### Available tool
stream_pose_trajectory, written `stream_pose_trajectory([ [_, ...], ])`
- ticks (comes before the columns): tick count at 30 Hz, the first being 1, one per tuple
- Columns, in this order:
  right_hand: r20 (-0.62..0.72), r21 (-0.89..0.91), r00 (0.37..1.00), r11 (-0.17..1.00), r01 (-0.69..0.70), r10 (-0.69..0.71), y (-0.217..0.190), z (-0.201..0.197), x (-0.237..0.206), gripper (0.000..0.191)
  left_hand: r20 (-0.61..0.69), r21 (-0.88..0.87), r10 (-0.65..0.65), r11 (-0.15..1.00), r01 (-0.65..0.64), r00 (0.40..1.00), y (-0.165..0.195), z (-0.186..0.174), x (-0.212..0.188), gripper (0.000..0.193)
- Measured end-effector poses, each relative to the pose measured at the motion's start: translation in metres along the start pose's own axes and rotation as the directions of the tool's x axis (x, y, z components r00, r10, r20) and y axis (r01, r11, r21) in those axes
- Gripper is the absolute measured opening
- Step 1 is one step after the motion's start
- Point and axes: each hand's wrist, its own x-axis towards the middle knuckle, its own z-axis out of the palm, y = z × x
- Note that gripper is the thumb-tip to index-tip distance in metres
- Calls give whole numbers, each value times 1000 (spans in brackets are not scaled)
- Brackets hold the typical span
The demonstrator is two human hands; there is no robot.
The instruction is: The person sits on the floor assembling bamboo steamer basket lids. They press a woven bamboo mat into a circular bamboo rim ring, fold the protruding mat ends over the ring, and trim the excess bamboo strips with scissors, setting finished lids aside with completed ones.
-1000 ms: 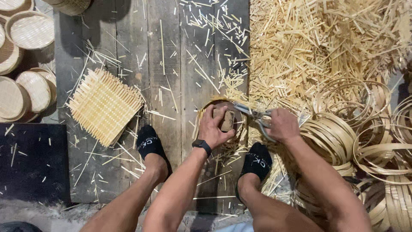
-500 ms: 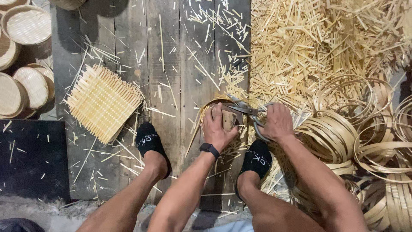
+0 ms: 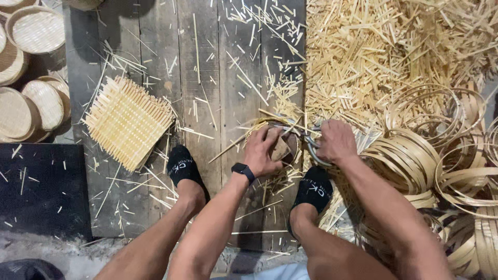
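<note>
1. A square woven bamboo mat lay on the wooden floor to the left, just beyond the person's left foot in a black sock. Round woven trays were stacked at the far left, and a dark mat covered the near left corner.
2. A thick heap of cut bamboo strips filled the far right, with coiled bamboo hoops piled at the right; loose splinters were scattered over the boards and crowded right up to the work.
3. Compared with half a second earlier, both hands sat in nearly the same place over the work, and the view had shifted only slightly.
4. The small round bamboo basket stood on the floor between the two feet, just beyond the right foot's black sock. It looked pale yellow, with a curved rim and stray strip ends sticking out around it; most of it was hidden under the hand.
5. The left hand, a dark watch on its wrist, pressed down on the basket with its grip closed over the top.
6. The right hand had its grip closed around the handles of metal scissors, whose blades pointed left toward the basket's rim.
</note>
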Motion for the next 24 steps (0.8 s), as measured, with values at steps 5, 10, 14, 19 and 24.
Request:
stream_pose_trajectory([
  [5, 98, 144, 995, 989, -25, 11, 13, -9, -12, 28, -237, 31, -212, 974, 225, 948, 22, 9, -10, 114],
  [10, -25, -34, 999, 999, 25, -26, -2, -21, -7, 50, -258, -41, -286, 957, 286, 923, 27, 32, -14, 106],
  [14, 233, 211, 967, 965, -157, 106, -2, -27, -9, 27, -287, -73, -278, 961, 268, 917, 15, 36, -16, 108],
  [19, -69, 117, 997, 993, 26, -17, 2, -23, -10, 43, -301, -96, -236, 971, 217, 924, 5, 40, -17, 106],
  [24, 61, 45, 998, 999, -25, 22, -1, -16, -5, 25, -157, -73, -107, 993, 96, 982, -12, 33, -15, 112],
])
